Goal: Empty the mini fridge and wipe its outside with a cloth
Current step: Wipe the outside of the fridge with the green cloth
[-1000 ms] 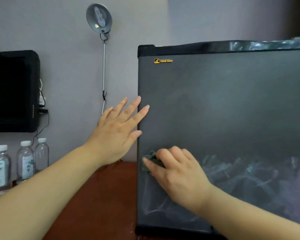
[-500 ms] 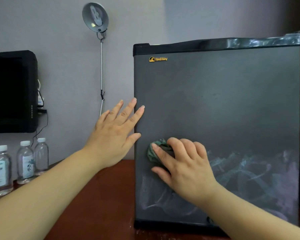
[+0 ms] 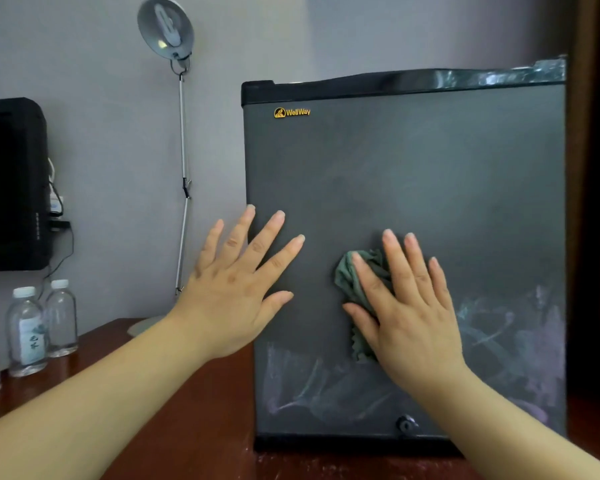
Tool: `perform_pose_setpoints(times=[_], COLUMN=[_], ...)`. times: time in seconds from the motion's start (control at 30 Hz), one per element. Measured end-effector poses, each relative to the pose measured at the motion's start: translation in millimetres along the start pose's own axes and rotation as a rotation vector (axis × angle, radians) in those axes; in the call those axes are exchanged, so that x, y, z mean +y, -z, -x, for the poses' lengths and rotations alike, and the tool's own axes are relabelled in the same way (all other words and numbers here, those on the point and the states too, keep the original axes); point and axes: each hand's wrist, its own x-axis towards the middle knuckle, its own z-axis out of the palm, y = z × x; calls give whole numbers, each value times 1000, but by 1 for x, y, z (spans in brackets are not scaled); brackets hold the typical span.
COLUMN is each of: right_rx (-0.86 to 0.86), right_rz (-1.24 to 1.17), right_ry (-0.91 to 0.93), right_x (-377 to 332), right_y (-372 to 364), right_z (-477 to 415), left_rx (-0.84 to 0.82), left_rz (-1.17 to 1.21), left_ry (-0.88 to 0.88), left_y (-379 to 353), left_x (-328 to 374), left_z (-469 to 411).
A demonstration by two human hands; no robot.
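A dark grey mini fridge (image 3: 430,168) with a yellow WellWay logo stands on the wooden table, door closed. My right hand (image 3: 406,306) lies flat on the door's middle, pressing a crumpled green cloth (image 3: 352,278) against it. My left hand (image 3: 243,282) rests with fingers spread on the door's left edge, holding nothing. Whitish smears cover the lower part of the door; a small lock (image 3: 406,424) sits near the bottom.
A reddish-brown wooden table (image 3: 174,410) carries several clear water bottles (image 3: 28,330) at the left. A silver desk lamp (image 3: 182,150) stands beside the fridge against the grey wall. A black screen (image 3: 11,185) hangs on the wall at left.
My right hand has slid the cloth up and to the right across the door and now lies flatter. My left hand has shifted a little further onto the door.
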Motion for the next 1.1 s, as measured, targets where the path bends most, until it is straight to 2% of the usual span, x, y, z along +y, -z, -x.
perform_pose_setpoints(times=[0.17,0.3,0.4,0.5,0.6,0.7,0.83,0.9,0.97,1.1], right_rx=[-35,-31,-55,-78,-98,-105,-133,-140,-126,-117], right_rz=[57,92,79,112,148,106,57,63,83,25], right_ry=[17,-198,-183,-171,-311,-415,-241,-203,-296,-644], right_x=[7,32,16,30,58,54,18,25,50,96], right_y=[-1,5,2,2,6,9,1,2,6,19], right_z=[21,27,28,33,44,44,42,45,52,58], left_rx=[25,63,85,98,111,127,125,121,121,115], left_rz=[40,62,63,75,64,67,72,67,71,62], left_ry=[-79,-87,-80,-45,-32,-28,-2,5,8,24], left_y=[-2,-3,-1,-3,-7,-10,-6,-6,-6,-6], left_x=[26,39,47,57,60,62,72,74,74,78], left_z=[-8,-17,-25,-30,-30,-30,-31,-31,-31,-30])
